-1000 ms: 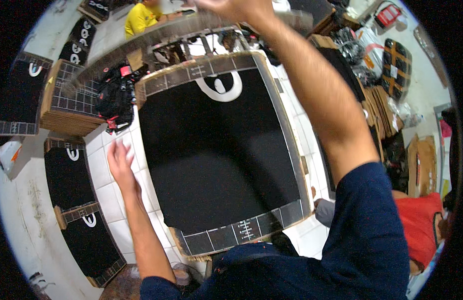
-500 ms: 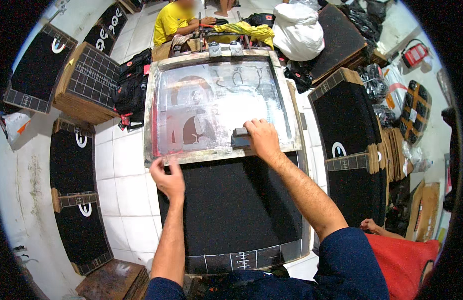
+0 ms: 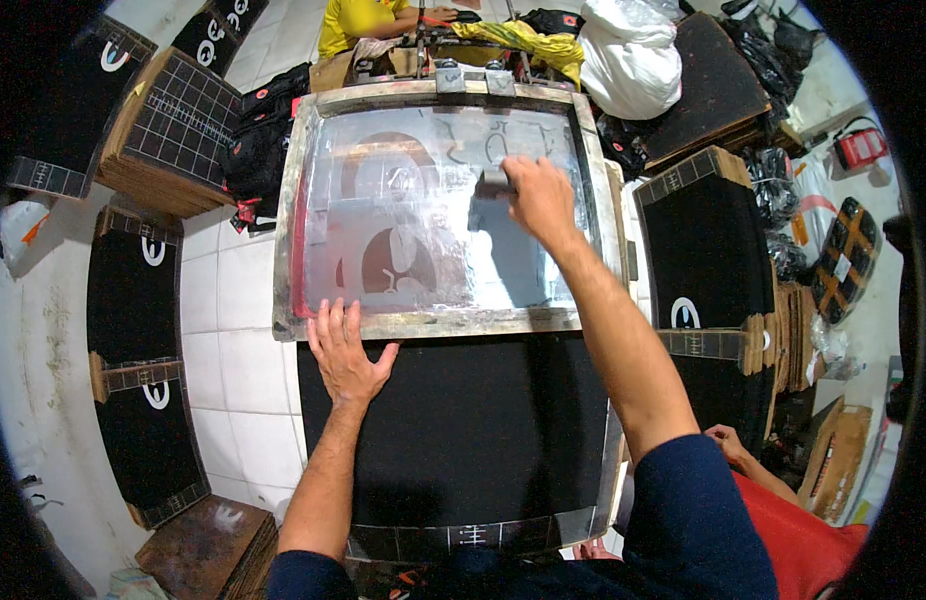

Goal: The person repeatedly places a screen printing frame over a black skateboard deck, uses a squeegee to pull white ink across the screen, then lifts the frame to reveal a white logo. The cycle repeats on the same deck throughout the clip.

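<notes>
A screen-printing frame point(image 3: 453, 326) lies before me, its worn wooden border around a pale mesh point(image 3: 438, 235) with brownish stencil shapes and a red streak along the left. My right hand point(image 3: 543, 205) is closed around a small dark-grey block point(image 3: 495, 184) and holds it at the right far part of the mesh; its exact kind is hard to make out. Spread fingers of my left hand point(image 3: 349, 350) rest over the frame's near left corner area, holding nothing. Black fabric point(image 3: 443, 430) on a board with a ruled edge extends from under the frame toward me.
Boards with black printed fabric point(image 3: 133, 290) stand along the left, and more point(image 3: 693, 250) on the right. Stacked boards point(image 3: 178, 130) rise at far left. A person in yellow point(image 3: 363, 25) sits beyond; another person's hand point(image 3: 728, 440) and red clothing point(image 3: 798, 540) are close at right.
My right hand has slid the grey block away from me, up the mesh. My left hand, raised with bent fingers before, now lies spread on the frame's near edge. The view has shifted slightly.
</notes>
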